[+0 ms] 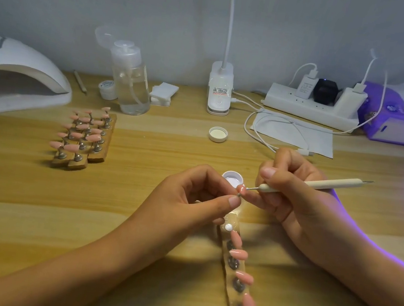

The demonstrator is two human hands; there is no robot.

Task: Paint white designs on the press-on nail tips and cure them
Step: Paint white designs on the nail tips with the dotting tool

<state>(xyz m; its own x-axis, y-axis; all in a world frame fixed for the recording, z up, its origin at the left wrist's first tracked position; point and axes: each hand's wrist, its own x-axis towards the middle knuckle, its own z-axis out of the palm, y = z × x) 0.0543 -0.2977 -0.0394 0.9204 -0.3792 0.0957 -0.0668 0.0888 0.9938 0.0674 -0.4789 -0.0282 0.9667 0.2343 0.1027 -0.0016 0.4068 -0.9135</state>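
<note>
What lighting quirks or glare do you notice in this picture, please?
Head view: violet light from the right tints the right hand at the wrist and the table; a bright patch glows below the left hand; both cast soft shadows.

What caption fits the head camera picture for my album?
Left hand holds a pink nail tip by its stand while the right hand touches a dotting pen to it, near a white pot.

A white power strip (310, 111) is set at the back of the table (21, 192); a clear pump bottle (131, 83) is placed beside stacked white pads (162, 93).
</note>
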